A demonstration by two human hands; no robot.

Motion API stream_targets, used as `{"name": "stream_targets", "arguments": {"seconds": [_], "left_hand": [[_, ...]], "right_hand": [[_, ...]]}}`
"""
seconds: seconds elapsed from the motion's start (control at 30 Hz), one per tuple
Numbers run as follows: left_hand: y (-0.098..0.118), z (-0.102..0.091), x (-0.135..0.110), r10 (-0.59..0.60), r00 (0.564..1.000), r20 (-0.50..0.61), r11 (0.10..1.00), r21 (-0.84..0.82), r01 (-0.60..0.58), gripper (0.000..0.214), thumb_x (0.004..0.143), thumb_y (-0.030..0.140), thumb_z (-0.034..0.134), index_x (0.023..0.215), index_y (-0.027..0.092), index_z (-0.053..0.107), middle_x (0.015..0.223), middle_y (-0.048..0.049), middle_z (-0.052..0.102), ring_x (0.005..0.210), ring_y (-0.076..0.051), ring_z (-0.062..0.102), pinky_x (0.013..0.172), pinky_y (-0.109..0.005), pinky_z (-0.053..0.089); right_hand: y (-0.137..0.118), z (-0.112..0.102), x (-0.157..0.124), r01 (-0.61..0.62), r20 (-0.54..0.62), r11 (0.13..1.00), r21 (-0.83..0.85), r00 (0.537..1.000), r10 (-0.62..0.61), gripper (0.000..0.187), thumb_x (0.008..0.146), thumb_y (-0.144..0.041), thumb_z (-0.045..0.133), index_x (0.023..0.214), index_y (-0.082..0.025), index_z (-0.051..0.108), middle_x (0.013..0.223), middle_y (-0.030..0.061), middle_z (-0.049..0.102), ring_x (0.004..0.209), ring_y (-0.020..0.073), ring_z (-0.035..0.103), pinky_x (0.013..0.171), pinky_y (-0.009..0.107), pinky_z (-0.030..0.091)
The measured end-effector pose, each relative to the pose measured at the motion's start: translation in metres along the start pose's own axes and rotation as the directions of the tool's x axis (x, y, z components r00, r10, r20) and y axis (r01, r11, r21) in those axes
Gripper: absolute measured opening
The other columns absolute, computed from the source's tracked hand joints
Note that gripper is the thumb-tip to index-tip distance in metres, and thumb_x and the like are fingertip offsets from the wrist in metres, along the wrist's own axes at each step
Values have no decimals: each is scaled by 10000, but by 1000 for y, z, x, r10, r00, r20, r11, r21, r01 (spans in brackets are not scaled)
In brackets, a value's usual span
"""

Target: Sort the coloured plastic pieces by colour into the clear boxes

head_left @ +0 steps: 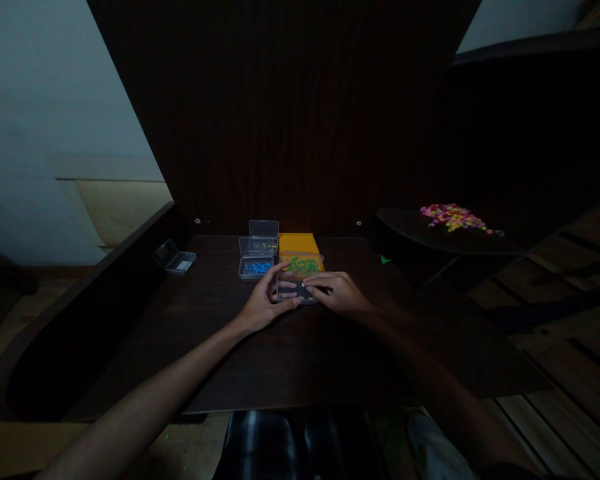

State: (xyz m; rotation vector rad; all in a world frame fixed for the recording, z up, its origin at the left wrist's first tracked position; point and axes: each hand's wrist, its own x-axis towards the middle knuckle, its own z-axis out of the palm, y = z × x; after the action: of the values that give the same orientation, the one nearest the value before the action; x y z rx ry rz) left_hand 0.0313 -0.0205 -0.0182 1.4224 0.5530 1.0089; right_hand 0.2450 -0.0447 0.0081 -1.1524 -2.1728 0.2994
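Note:
Both my hands meet over a small clear plastic box (296, 289) on the dark wooden table (260, 353). My left hand (267, 301) curls round the box's left side, fingers on its top. From the right, my right hand (339, 292) presses its fingers on the lid. Just behind this box sits an open clear box with green beads (303, 265). Left of that one is a clear box with blue beads (257, 267), and behind it a clear box holding a few yellow beads (263, 245).
An orange lid or box (300, 242) lies behind the green beads. Another small clear box (175, 258) stands open at the table's left rim. A heap of mixed coloured beads (453, 217) lies on a dark shelf to the right. The scene is very dim.

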Motion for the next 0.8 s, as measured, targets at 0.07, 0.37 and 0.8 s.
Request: {"name": "stream_targets", "arguments": {"seconds": [0.07,0.37,0.8], "left_hand": [[2,1,-1,-12,1000,5,1000,-10,12,718,674,217,810,1292,265,447,1202,-88,546,966,-185,641,884,-402,551],[8,-3,3,-18,997,-73,1000,-11,18,721,668,217,805,1288,274,441,1245,-79,507,1061,-204,593,889,-378,553],[7,-14,8,21,981,-190,996,91,-4,681,689,249,773,1287,264,447,1225,-79,543,1010,-197,628,902,-398,539]], "right_hand": [[1,1,-1,27,13,999,-25,1000,-27,204,866,-226,572,960,-220,754,1018,61,741,926,206,693,846,342,544],[0,-10,-5,-27,-343,999,-40,939,12,194,872,-179,538,911,-174,728,781,38,606,594,113,527,526,231,436],[23,-7,-12,-41,224,978,-207,970,88,155,827,-179,614,930,-198,728,896,48,615,807,157,591,706,257,443]]}}
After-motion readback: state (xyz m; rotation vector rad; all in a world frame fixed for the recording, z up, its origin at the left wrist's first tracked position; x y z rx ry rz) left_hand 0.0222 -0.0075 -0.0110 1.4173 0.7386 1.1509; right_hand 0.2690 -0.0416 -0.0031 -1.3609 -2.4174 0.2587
